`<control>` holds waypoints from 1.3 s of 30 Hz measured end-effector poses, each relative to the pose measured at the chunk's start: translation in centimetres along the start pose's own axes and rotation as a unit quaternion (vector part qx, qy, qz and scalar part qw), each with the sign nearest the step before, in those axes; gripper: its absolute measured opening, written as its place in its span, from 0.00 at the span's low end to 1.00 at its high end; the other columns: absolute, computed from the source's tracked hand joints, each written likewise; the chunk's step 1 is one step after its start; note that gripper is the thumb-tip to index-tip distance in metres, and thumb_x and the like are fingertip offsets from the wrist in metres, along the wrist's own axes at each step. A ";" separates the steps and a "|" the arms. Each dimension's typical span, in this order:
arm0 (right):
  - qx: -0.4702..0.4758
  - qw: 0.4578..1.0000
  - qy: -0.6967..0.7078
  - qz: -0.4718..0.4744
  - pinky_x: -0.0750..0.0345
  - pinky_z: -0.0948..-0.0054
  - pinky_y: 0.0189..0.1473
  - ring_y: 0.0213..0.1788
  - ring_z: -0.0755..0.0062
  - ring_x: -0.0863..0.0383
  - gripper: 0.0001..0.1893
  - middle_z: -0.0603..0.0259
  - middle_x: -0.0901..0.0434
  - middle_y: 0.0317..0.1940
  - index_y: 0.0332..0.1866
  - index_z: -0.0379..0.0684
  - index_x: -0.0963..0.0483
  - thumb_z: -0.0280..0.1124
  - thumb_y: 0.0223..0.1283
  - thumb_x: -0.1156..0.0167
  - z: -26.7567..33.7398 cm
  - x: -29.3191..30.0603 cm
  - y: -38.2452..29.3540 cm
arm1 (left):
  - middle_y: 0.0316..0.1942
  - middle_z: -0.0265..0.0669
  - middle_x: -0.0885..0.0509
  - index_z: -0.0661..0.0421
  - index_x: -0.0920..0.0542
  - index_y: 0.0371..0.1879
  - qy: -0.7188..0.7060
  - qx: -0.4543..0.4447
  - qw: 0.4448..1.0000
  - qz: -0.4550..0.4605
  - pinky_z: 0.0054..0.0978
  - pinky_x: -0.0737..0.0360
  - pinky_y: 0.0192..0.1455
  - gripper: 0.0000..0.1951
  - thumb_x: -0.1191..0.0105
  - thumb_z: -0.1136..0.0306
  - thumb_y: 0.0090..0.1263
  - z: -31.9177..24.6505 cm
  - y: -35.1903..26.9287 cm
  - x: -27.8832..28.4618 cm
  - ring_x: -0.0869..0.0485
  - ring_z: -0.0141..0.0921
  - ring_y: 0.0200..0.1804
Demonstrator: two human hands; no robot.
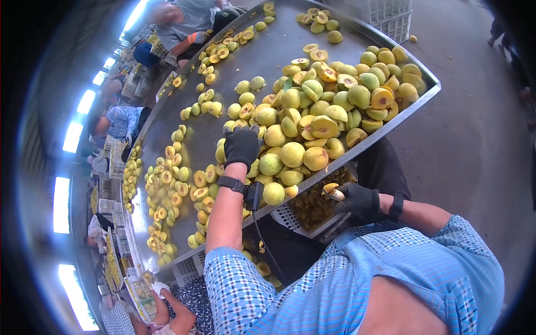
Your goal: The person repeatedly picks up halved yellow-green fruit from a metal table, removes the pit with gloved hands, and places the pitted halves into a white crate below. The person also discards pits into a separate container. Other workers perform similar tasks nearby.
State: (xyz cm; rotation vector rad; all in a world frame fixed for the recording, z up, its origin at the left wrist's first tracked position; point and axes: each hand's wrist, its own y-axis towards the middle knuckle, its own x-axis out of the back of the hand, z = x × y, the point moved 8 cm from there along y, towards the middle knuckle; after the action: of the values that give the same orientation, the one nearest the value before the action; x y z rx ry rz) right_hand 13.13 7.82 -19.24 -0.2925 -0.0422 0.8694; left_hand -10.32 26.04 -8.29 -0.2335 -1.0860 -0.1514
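Observation:
My left hand (242, 145), in a black glove, rests on the yellow-green halved fruit (266, 116) heaped on a metal table; its fingertips are among the pieces, and whether it grips one is hidden. Below the near table edge, my right hand (356, 201), also gloved in black, holds a small tool with a pale handle (337, 195). A bit of yellow fruit (330, 187) is at the tool's tip. Under that hand stands a white plastic crate (289, 215) with brown fruit pits or scraps (313, 205) in it. Cut faces of several halves show brown centres.
The metal table (159, 100) has a raised rim. Along its far side are a person in a grey shirt (199, 25) and one in a blue patterned top (121, 119). Another person's arms (176, 305) are at the lower left. White crates (393, 25) stand beyond the top corner.

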 end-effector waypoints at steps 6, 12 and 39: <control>0.150 0.956 -0.217 -0.126 0.21 0.64 0.41 0.36 0.61 0.16 0.14 0.54 0.16 0.32 0.44 0.38 0.22 0.34 0.56 0.33 9.6 0.3 -1.3 | 0.41 0.42 0.12 0.52 0.18 0.42 -0.047 0.029 0.997 -0.058 0.47 0.21 0.49 0.12 0.47 0.60 0.68 0.5 -0.8 2.0 0.14 0.42 0.48; 0.075 0.942 -0.324 -0.049 0.21 0.57 0.39 0.35 0.47 0.17 0.13 0.48 0.17 0.29 0.37 0.37 0.21 0.38 0.59 0.36 6.3 -1.7 -1.3 | 0.44 0.43 0.12 0.52 0.19 0.47 -0.140 0.003 0.981 -0.131 0.54 0.29 0.59 0.14 0.48 0.58 0.71 1.6 -2.9 0.7 0.15 0.44 0.51; -0.047 0.977 0.194 0.080 0.32 0.75 0.21 0.18 0.75 0.31 0.25 0.69 0.27 0.19 0.38 0.44 0.26 0.58 0.71 0.53 10.2 -7.0 2.7 | 0.42 0.35 0.16 0.57 0.17 0.46 -0.388 0.028 0.832 -0.395 0.39 0.25 0.59 0.14 0.49 0.69 0.63 -9.5 -23.0 6.1 0.21 0.37 0.48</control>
State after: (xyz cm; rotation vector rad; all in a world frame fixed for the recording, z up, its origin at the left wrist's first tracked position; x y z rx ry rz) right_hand 5.01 6.61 -9.57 -0.5557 0.3080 0.9572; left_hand -4.82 1.36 -4.50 0.2616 -1.9587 -0.8224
